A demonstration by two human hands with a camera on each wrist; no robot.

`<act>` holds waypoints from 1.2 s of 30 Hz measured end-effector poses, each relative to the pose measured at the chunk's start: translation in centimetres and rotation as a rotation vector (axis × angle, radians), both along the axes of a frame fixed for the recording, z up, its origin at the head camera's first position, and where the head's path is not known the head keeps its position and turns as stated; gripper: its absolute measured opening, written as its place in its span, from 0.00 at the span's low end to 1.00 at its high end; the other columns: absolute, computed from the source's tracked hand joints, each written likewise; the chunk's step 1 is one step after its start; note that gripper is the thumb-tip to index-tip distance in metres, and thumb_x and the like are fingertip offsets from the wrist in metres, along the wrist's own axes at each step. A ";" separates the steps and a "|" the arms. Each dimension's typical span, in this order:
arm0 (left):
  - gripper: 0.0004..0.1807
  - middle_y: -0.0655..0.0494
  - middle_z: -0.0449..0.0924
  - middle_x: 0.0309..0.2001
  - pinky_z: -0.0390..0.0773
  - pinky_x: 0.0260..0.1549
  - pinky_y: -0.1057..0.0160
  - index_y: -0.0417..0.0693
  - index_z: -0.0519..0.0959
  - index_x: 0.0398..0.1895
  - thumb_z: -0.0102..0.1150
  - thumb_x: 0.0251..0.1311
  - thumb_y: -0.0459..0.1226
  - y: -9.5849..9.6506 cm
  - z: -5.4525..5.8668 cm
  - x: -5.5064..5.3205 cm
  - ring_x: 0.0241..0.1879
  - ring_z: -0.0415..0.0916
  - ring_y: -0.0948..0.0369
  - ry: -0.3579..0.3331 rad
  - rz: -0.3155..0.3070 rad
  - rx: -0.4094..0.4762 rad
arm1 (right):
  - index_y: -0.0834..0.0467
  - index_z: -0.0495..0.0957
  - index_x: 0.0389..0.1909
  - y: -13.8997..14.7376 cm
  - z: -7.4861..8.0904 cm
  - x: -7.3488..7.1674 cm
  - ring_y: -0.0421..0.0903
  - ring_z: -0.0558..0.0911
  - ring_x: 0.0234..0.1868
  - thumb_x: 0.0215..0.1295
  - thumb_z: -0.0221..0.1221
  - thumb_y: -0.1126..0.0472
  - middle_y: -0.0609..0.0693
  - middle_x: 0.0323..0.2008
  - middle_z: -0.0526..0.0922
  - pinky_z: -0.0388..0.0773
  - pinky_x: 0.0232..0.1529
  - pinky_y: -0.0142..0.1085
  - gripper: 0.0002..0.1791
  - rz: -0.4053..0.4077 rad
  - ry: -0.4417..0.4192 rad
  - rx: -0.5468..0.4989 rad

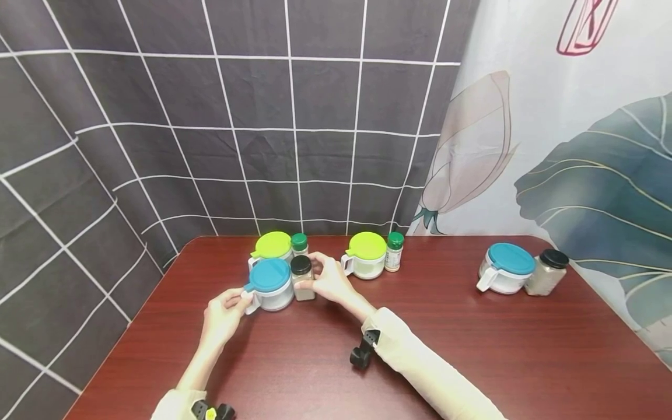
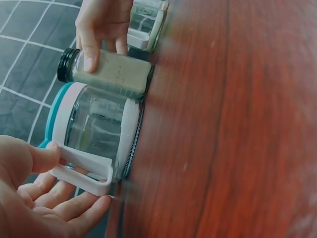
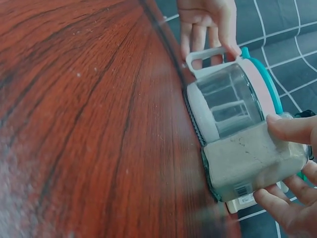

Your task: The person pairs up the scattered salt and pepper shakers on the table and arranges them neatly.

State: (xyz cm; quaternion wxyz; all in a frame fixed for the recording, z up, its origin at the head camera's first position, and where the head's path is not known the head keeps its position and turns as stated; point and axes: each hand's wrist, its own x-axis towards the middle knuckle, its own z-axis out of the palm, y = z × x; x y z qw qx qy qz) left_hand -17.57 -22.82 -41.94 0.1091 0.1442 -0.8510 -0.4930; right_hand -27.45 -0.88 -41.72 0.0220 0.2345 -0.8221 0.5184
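Toward the left of the table, in the head view, a clear seasoning jar with a blue lid (image 1: 269, 275) stands upright. My left hand (image 1: 223, 316) pinches its white handle (image 2: 81, 181) between thumb and fingers. Right beside this jar stands a square spice bottle (image 1: 303, 287) with a black cap and pale powder inside. The thumb and fingers of my right hand (image 1: 334, 283) grip the bottle from its right side. In the right wrist view the bottle's powder-filled body (image 3: 242, 158) sits against the jar. Whether either base is lifted, I cannot tell.
Behind them are a green-lidded jar (image 1: 273, 245) and a green-capped bottle (image 1: 299, 242). Another green-lidded jar (image 1: 367, 254) and green-capped bottle (image 1: 394, 252) stand rightward. At the far right are a blue-lidded jar (image 1: 507, 268) and black-capped bottle (image 1: 547, 272). A grey checked curtain (image 1: 252, 116) hangs behind.
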 end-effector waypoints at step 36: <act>0.18 0.42 0.82 0.52 0.78 0.46 0.67 0.41 0.79 0.55 0.59 0.62 0.37 2.2 1.8 1.3 0.50 0.81 0.48 0.268 0.059 -0.043 | 0.60 0.75 0.53 1.2 1.2 1.2 0.53 0.81 0.52 0.48 0.70 0.67 0.57 0.50 0.82 0.79 0.53 0.45 0.28 0.025 -0.012 -0.124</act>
